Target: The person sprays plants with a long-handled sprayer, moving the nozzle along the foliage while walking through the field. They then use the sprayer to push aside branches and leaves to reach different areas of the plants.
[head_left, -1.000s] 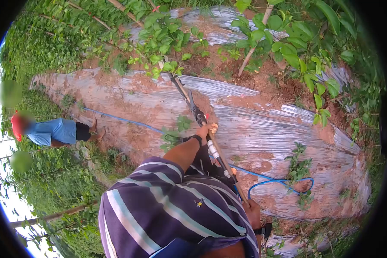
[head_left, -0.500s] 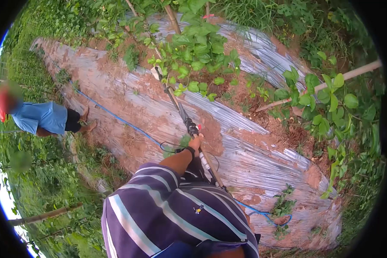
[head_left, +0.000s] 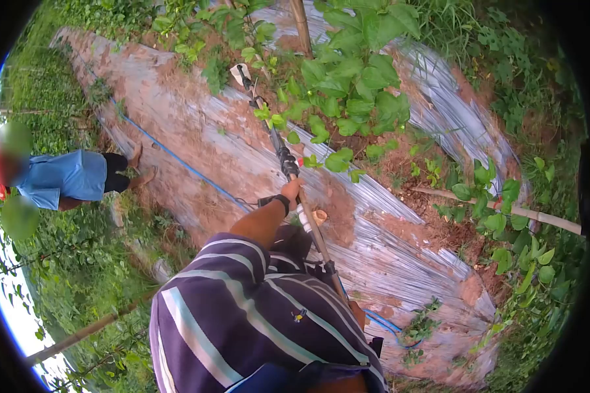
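Note:
My left hand (head_left: pixel 292 188), with a black band on its wrist, is closed around a long pole (head_left: pixel 320 243). Black fittings (head_left: pixel 285 159) sit on the pole just beyond the hand, and a pale piece (head_left: pixel 240 74) is at its far end, over the ground beside leafy branches. Near the pole's rear end, a bit of skin that looks like my right hand (head_left: pixel 357 314) shows past the striped shirt; its fingers are hidden.
A person in a blue shirt (head_left: pixel 72 175) stands at the left. A blue hose (head_left: pixel 177 159) crosses the silvery ground cover (head_left: pixel 387 262). Leafy plants (head_left: pixel 364 78) overhang the upper middle. Wooden stakes (head_left: pixel 531 213) stand among foliage at the right and elsewhere.
The view has shifted, and the upper-middle leaves look larger and farther right. My left hand, still closed on the pole, appears slightly higher and farther left. An orange-brown round thing now shows beside the pole.

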The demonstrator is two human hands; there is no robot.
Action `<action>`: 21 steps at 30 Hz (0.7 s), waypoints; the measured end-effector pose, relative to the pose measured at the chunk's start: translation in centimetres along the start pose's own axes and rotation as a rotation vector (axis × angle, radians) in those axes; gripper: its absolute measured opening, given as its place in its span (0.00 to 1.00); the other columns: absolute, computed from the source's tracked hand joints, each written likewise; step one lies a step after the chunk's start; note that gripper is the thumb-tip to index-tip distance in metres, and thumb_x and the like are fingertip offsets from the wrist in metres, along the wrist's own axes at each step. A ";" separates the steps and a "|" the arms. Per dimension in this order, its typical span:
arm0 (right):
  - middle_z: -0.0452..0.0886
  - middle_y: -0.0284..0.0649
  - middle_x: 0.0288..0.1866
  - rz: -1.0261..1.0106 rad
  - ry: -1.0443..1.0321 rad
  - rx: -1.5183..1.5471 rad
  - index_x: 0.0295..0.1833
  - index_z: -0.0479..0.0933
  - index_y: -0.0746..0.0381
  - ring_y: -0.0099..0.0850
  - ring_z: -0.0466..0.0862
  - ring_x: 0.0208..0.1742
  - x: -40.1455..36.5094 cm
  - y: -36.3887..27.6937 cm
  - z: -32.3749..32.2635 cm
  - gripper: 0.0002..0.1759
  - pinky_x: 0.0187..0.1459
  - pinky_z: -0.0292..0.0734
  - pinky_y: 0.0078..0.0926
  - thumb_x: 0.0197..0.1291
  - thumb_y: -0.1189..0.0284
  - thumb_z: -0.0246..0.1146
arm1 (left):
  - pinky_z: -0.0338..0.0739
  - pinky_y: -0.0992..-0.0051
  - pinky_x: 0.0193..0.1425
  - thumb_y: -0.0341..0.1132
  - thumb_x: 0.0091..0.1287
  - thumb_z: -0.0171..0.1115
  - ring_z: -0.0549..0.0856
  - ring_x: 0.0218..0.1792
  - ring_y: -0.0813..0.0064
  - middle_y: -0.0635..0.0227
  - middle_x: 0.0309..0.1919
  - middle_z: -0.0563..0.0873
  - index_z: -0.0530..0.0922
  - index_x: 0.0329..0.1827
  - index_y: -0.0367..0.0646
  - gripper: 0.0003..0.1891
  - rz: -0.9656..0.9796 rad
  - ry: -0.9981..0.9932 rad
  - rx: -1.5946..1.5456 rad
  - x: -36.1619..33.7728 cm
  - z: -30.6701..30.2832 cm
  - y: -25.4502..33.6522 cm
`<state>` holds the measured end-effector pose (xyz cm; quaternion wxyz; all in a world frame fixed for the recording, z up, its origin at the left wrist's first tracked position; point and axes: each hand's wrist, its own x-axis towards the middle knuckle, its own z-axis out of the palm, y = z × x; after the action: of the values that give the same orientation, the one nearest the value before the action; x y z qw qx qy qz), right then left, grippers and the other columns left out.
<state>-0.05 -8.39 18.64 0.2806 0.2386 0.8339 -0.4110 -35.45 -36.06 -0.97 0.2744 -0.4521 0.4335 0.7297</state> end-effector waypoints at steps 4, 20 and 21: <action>0.81 0.57 0.32 -0.016 -0.001 0.178 0.44 0.79 0.62 0.49 0.84 0.36 0.7 -0.9 1.1 0.15 0.37 0.75 0.40 0.55 0.64 0.66 | 0.78 0.68 0.32 0.36 0.58 0.65 0.77 0.24 0.70 0.67 0.25 0.73 0.70 0.39 0.43 0.13 -0.026 0.015 0.044 1.6 -0.3 1.3; 0.77 0.50 0.18 0.039 0.240 0.091 0.30 0.77 0.63 0.49 0.79 0.21 -3.3 -8.6 6.2 0.17 0.24 0.72 0.42 0.58 0.60 0.69 | 0.79 0.61 0.32 0.39 0.60 0.62 0.77 0.25 0.64 0.63 0.26 0.74 0.69 0.40 0.43 0.13 -0.114 -0.039 0.146 5.4 -5.9 1.1; 0.76 0.49 0.18 0.043 0.251 0.107 0.29 0.77 0.63 0.49 0.79 0.20 -3.9 -9.1 7.2 0.17 0.24 0.72 0.42 0.58 0.60 0.69 | 0.79 0.61 0.32 0.39 0.60 0.62 0.77 0.25 0.64 0.63 0.26 0.74 0.69 0.40 0.43 0.13 -0.111 -0.043 0.153 4.9 -6.6 1.3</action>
<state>-0.99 -19.90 22.59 0.1698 0.3205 0.8341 -0.4157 -35.91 -42.46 -6.29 0.3575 -0.4373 0.4564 0.6875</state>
